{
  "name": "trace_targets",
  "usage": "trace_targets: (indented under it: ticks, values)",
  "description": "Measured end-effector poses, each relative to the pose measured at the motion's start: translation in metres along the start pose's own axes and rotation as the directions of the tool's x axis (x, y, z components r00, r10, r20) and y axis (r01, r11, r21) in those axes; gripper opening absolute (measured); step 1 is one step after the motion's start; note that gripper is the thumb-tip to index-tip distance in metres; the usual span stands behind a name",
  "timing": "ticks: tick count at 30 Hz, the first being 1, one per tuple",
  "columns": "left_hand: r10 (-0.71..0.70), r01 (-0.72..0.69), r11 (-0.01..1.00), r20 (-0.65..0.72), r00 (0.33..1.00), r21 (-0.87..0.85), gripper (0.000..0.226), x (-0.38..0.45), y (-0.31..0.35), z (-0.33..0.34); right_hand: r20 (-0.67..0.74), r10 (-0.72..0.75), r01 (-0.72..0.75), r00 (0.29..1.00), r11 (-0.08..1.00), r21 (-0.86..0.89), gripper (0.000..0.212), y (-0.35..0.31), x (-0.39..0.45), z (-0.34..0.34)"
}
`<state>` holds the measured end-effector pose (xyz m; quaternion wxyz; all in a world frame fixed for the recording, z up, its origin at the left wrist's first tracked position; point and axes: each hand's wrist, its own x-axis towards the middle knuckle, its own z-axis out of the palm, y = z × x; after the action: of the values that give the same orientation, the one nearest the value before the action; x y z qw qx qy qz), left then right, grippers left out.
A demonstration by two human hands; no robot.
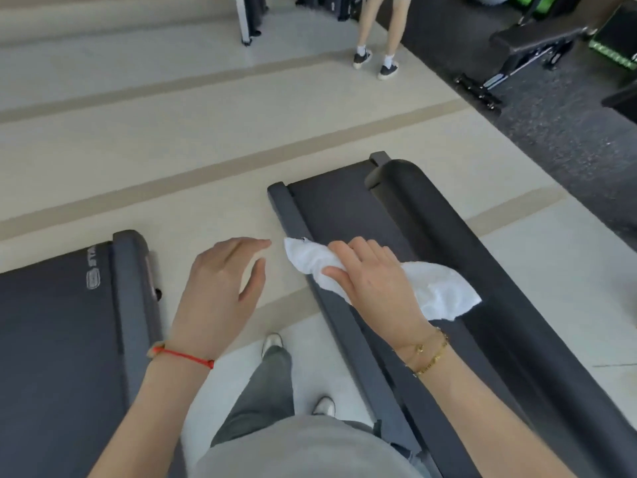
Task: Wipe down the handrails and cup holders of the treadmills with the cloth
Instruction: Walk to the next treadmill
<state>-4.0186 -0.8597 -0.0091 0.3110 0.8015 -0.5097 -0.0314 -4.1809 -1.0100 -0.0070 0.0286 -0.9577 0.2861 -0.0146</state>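
Floor (213, 146): pale tiles with tan stripes are running across the room; dark rubber matting is lying at the upper right.
Cloth (434, 288): white, bunched, is lying over the left side rail (296, 215) of the right treadmill (344, 208), trailing onto its belt.
Right hand (372, 277): is pressing the cloth down onto the rail, fingers curled over it and thumb tucked against its near edge.
Left hand (220, 288): is hovering between the two treadmills, fingers relaxed and spread, holding nothing.
Left treadmill (58, 326): is sitting just left of the left hand.
Bystander (379, 46): legs and dark shoes are standing at the top.
Weight bench (527, 50): is standing on the matting.
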Motion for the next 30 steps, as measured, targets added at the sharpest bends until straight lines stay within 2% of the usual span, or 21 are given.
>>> trace_targets:
  ticks: [3,8,14,23,30]
  values:
    - [-0.071,0.071,0.997,-0.021,0.997,0.023,0.029,0.005,-0.025,-0.005,0.022,-0.061,0.061,0.998,0.998,0.029,0.06,-0.015,0.031,0.009]
    - [-0.136,0.138,0.99,-0.039,0.99,0.037,0.028,0.036,-0.077,-0.012,0.084,-0.149,0.148,0.985,0.989,0.025,0.083,-0.033,0.101,0.021]
    - [-0.193,0.194,0.98,-0.047,0.98,0.032,0.028,0.103,-0.152,-0.041,-0.06,-0.099,0.102,0.993,0.994,0.05,0.058,-0.067,0.201,0.03]
    - [-0.189,0.189,0.981,0.018,0.982,0.042,0.032,0.204,-0.248,-0.081,-0.118,-0.051,0.071,0.992,0.983,0.171,0.053,-0.104,0.328,0.032]
    - [-0.188,0.186,0.982,0.032,0.982,0.038,0.027,0.293,-0.304,-0.07,-0.112,-0.034,0.054,0.993,0.982,0.178,0.053,-0.098,0.425,0.045]
